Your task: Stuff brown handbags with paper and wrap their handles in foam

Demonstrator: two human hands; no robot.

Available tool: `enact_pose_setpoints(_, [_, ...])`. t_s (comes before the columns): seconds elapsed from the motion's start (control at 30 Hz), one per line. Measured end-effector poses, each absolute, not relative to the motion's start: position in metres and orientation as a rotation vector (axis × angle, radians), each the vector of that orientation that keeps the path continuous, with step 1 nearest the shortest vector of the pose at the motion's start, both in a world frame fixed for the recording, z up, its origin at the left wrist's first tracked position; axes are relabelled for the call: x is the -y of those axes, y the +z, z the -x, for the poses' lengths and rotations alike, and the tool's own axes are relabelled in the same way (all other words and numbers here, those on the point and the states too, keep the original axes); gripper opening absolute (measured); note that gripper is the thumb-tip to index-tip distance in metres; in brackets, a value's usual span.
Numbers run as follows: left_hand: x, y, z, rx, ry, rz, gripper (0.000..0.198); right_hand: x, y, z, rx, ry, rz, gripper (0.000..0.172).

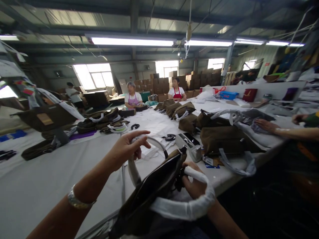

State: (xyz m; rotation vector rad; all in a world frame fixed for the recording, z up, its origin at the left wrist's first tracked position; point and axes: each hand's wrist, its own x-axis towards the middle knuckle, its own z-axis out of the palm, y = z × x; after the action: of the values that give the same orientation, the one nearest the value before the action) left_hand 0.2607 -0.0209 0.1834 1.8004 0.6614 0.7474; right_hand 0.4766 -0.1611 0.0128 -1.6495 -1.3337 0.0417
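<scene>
A dark olive handbag (147,196) stands tilted in front of me, its zipped top partly open. My left hand (131,146) is at the top of its far handle (158,142), fingers loosely curled round it. At the bag's right end, my right hand (194,181) grips the side near the zipper end, its fingers partly hidden. The near handle (186,207), wrapped in white padding, loops in front of my right wrist. Just beyond the bag sits a grey device with a dark screen (190,144). Black coiled straps (169,137) lie near it.
More olive bags (221,139) with wrapped handles lie on the white table (99,176), right and left. A co-worker's hand (267,126) touches wrapping at right. Two people in aprons (134,99) are across the table. A blue basket (228,95) and stacked cartons (159,87) are farther back.
</scene>
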Motion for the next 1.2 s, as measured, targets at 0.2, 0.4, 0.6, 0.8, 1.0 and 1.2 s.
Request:
enact_pose_setpoints(0.2, [0.025,0.178,-0.268,-0.600,0.648,-1.684,0.053,0.179,0.032,-0.472,1.599,-0.092,1.322,0.066])
enact_pose_setpoints(0.4, [0.038,0.183,-0.265,-0.523,0.493,-1.669,0.062,0.162,0.057,-0.495,1.901,0.310,1.214,0.044])
enact_pose_setpoints(0.6, [0.039,0.185,-0.270,-0.435,0.482,-1.643,0.061,0.127,0.103,-0.491,1.776,0.061,1.235,0.052])
enact_pose_setpoints(0.8, [0.039,0.190,-0.256,-0.590,0.423,-1.638,0.070,0.103,0.115,-0.484,1.946,0.316,1.420,0.017])
enact_pose_setpoints(1.0, [0.029,0.185,-0.238,-0.652,0.514,-1.539,0.065,0.093,0.121,-0.503,2.037,0.697,1.336,0.032])
enact_pose_setpoints(1.2, [0.022,0.185,-0.250,-0.635,0.649,-1.494,0.053,0.003,0.202,-0.500,1.959,0.591,1.152,0.076])
